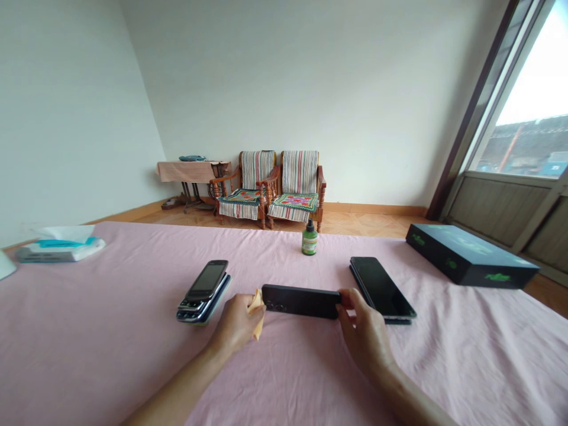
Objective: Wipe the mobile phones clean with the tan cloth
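Observation:
A black smartphone point(306, 302) is held sideways above the pink cloth, its back with the camera lenses turned partly toward me. My right hand point(361, 322) pinches its right end between thumb and fingers. At the other end, my left hand point(239, 322) is closed on a yellow cloth point(257, 305), which touches the phone's left edge. Left of my left hand lies a stack of older phones point(206, 290), a silver-edged one on top. Just beyond my right hand, a large dark phone point(382, 287) rests on another flat device, screen up.
A green pump bottle point(309, 238) stands near the far edge of the pink-covered surface point(133, 355). At the right lies a black box point(470, 254) with green print; at the far left, a tissue pack point(62, 245). Two wooden chairs point(295, 183) are by the wall.

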The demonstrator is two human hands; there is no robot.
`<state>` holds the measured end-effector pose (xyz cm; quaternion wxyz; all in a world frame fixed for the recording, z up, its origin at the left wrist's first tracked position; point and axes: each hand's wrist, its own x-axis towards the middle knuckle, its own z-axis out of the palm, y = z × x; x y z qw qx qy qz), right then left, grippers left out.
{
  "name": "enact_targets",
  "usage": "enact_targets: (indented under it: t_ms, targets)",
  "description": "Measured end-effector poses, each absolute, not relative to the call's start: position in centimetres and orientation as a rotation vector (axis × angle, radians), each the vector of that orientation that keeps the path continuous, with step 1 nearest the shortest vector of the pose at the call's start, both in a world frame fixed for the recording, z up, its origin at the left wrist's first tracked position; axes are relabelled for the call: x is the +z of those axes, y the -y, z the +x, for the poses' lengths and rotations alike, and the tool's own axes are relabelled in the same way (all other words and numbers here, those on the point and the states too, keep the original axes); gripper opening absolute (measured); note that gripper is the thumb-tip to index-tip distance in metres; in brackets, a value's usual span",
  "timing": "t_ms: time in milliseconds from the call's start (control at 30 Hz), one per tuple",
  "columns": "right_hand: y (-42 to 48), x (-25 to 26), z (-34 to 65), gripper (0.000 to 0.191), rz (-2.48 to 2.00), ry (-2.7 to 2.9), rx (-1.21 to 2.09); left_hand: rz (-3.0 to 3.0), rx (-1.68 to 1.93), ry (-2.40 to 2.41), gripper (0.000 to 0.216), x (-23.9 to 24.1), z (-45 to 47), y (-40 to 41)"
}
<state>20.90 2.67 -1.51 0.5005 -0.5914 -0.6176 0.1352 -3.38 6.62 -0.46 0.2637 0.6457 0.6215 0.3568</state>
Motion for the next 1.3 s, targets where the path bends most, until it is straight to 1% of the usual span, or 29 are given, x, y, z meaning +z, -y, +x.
enact_targets:
  t_ms: [100, 300, 433, 600, 833, 967, 1133, 1300]
  targets:
    - [-2.8, -1.7, 21.0, 0.017, -1.434, 1.512, 0.313, 1.744, 0.989, -1.686, 0.025, -0.6, -3.4, -6.6]
    - [-2.9, -2.0, 21.2, 0.018, -1.448, 1.537, 0.291, 1.81, 1.102, -1.7, 0.032, -0.2, -3.1, -6.4]
    - [-2.8, -2.0, 21.0, 0.019, -1.477, 1.542, 0.286, 1.926, 1.203, -1.688, 0.028, -0.1, -2.7, -5.8]
    - [-2.9, -1.9, 21.2, 0.019, -1.485, 1.528, 0.263, 2.075, 1.099, -1.615, 0.013, -0.9, -2.2, -4.7]
    - [-2.8, -2.0, 21.0, 0.016, -1.447, 1.569, 0.301, 2.118, 0.965, -1.62, 0.015, -1.1, -2.0, -5.3]
    - [-2.8, -2.7, 20.5, 0.016, -1.435, 1.589, 0.292, 2.035, 0.976, -1.702, 0.014, -1.2, -2.6, -6.2]
    - [-2.9, -2.7, 20.5, 0.015, -1.43, 1.582, 0.296, 1.937, 1.03, -1.803, 0.019, -1.3, -3.4, -7.3]
    - [-2.8, -2.5, 20.5, 0.016, -1.432, 1.591, 0.277, 1.986, 1.056, -1.782, 0.019, -1.3, -3.4, -7.8]
